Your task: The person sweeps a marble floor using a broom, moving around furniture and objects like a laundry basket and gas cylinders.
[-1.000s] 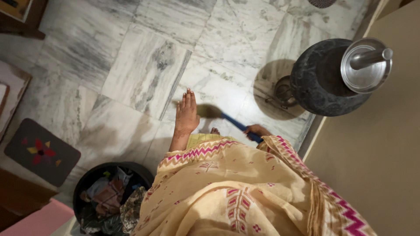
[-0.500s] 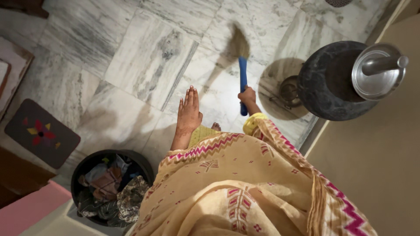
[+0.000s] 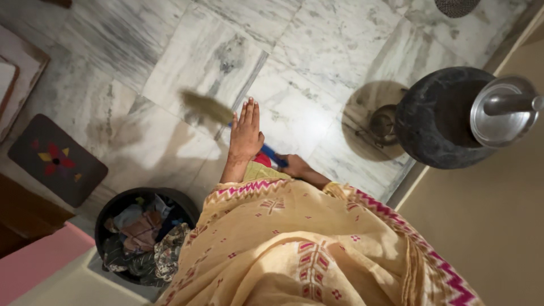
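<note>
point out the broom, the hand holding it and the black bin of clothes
broom (image 3: 205, 107), head view, on the blurred bristle end
right hand (image 3: 292, 165), head view, on the back of the hand
black bin (image 3: 111, 205), head view, on its left rim

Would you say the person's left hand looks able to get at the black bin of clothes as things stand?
Probably yes. The left hand is held flat and empty above the floor, and the black bin stands open on that same side, lower left, with nothing between them; reaching it would likely mean bending down.
</note>
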